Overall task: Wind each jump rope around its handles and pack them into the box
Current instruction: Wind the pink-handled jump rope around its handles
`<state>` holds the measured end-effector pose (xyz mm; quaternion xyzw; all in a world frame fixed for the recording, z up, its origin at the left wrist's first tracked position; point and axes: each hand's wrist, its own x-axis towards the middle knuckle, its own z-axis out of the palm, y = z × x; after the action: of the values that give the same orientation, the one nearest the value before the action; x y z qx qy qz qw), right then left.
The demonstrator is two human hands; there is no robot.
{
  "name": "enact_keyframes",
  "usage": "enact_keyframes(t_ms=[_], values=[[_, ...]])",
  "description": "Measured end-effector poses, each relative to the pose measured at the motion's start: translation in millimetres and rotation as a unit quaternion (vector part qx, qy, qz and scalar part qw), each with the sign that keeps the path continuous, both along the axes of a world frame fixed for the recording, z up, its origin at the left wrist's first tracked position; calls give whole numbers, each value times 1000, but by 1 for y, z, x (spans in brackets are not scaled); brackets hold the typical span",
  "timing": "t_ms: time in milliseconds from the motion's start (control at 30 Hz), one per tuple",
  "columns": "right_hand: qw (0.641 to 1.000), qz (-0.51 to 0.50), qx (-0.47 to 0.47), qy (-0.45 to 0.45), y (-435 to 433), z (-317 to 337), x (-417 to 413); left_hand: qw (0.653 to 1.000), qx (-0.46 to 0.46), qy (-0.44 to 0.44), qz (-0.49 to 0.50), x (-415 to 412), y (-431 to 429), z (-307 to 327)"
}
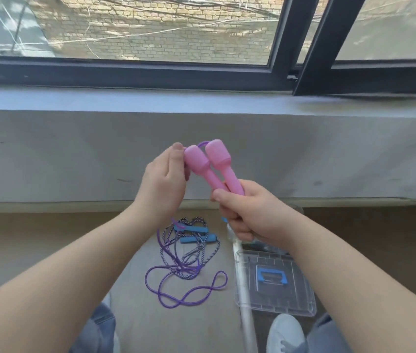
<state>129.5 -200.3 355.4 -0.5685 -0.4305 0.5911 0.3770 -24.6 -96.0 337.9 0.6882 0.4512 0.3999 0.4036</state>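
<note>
My right hand (pixel 250 215) grips the lower ends of two pink jump-rope handles (pixel 209 165), held side by side and tilted up to the left. My left hand (pixel 163 184) pinches the purple rope (pixel 203 143) beside the handle tops. The rest of that purple rope (pixel 189 296) hangs down and lies in loops on the floor. A second jump rope with blue handles (pixel 192 234) and a striped cord (pixel 189 256) lies tangled on the floor beneath my hands. A clear plastic box lid with a blue handle (pixel 271 277) lies on the floor at the right.
A grey window ledge wall (pixel 74 154) rises straight ahead, with a dark-framed window (pixel 151 70) above. A white pole (pixel 243 289) lies along the floor beside the lid. My knees and a white shoe (pixel 285 335) are at the bottom edge.
</note>
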Motion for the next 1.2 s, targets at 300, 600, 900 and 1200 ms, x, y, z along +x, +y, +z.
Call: enact_keyframes(t_ms=[300, 600, 900, 1200], values=[[952, -97, 66, -283, 19, -21, 3, 940, 16, 320, -115, 18, -27, -20], [769, 189, -16, -611, 11, -32, 1, 687, 335, 540, -352, 8, -23, -3], [798, 285, 106, -520, 6, -21, 1, 867, 170, 320, -342, -21, 2, 23], [924, 116, 209, -299, -5, -11, -3, 955, -165, 69, -236, -8, -6, 16]])
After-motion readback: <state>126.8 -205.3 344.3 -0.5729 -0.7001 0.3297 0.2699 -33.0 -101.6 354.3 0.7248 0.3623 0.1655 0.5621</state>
